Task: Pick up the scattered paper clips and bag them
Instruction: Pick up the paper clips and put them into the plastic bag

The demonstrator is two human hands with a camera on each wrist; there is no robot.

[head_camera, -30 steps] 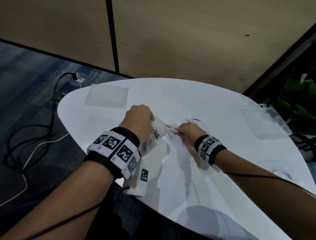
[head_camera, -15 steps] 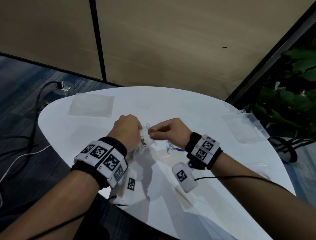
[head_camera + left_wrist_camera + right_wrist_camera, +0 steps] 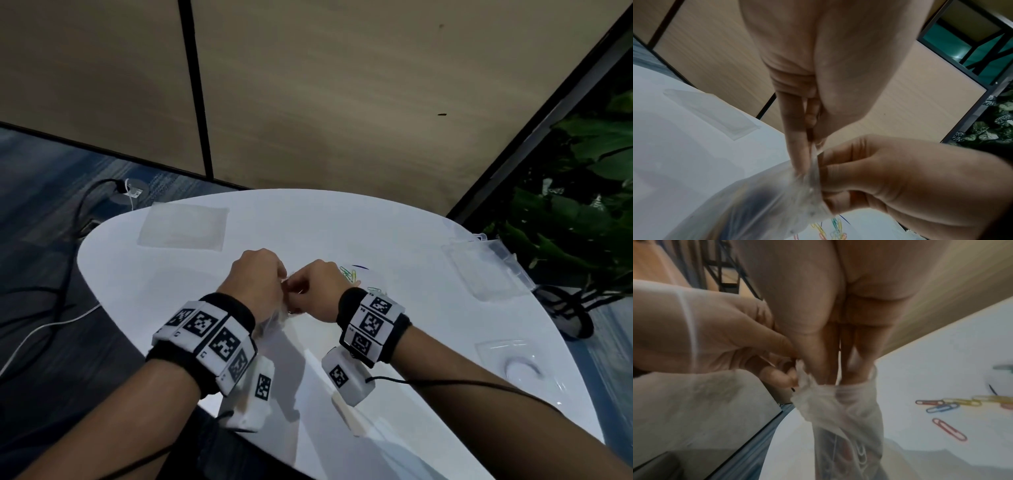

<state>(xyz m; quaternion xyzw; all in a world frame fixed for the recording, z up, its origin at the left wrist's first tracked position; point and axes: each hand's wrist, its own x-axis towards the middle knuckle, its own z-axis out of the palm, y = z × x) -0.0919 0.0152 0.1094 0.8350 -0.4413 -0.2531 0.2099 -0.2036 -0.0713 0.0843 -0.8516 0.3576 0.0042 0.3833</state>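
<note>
A clear plastic bag hangs between my hands just above the white table. My left hand pinches the bag's rim between thumb and fingers. The bunched fingertips of my right hand are pushed into the bag's mouth, and the plastic hides the clips they pinch. Coloured clips show dimly through the bag. Several loose paper clips lie on the table to the right of the bag, a red one nearest it. More clips lie beyond my right hand.
A flat clear bag lies at the table's far left. At the far right edge stands a clear plastic box, with another clear tray nearer me. Cables run over the floor on the left and a plant stands right.
My right hand left the clips on the table, rose to the bag's mouth and now has its fingertips inside it. The left hand kept hold of the bag.
</note>
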